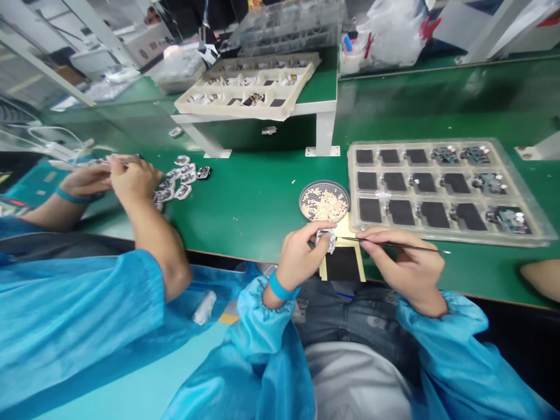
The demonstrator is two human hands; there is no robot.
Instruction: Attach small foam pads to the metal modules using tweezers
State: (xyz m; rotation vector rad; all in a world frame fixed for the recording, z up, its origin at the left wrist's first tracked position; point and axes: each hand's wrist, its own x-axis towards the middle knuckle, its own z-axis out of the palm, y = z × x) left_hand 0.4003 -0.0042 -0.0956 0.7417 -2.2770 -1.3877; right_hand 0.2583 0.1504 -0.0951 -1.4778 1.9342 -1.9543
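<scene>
Between the thumb and fingers of my left hand (301,254) is a small white plastic housing (331,240); its inside is too small to make out. My right hand (405,262) grips thin dark tweezers (394,244), whose tip points left and reaches the housing's edge. Whether the tip holds anything cannot be seen. Just beyond my left hand stands a round grey dish (301,205) with many tiny pale and dark pieces. Under my hands, a black pad (343,265) with yellow edging lies at the table's front edge.
At right lies a clear compartment tray (437,234) with black pads and several circuit boards. A raised shelf (324,108) bears another tray (236,111) of parts. On the left, a co-worker's hands (131,175) work beside a cluster of white housings (184,175). Another person's arm (542,280) shows at far right.
</scene>
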